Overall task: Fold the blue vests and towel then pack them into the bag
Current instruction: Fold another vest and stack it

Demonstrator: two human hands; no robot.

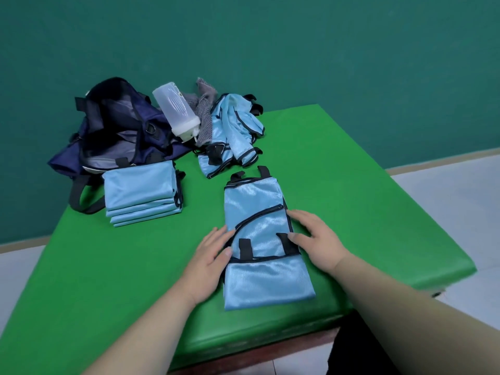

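Note:
A light blue vest [259,217] with black trim lies folded lengthwise in a long strip on the green table [365,190]. My left hand [209,262] rests flat at the strip's left edge, thumb on the fabric. My right hand [318,236] lies on the right edge with its thumb on a black strap. A stack of folded blue vests [142,194] sits at the left. Behind it stands the open navy bag [116,131]. A heap of unfolded blue vests [232,131] lies at the back, with a grey towel [204,109] crumpled beside it.
A clear plastic bottle [176,110] leans upside down between the bag and the towel. The table's right and near edges drop to a pale tiled floor [460,198]. A dark green wall stands behind.

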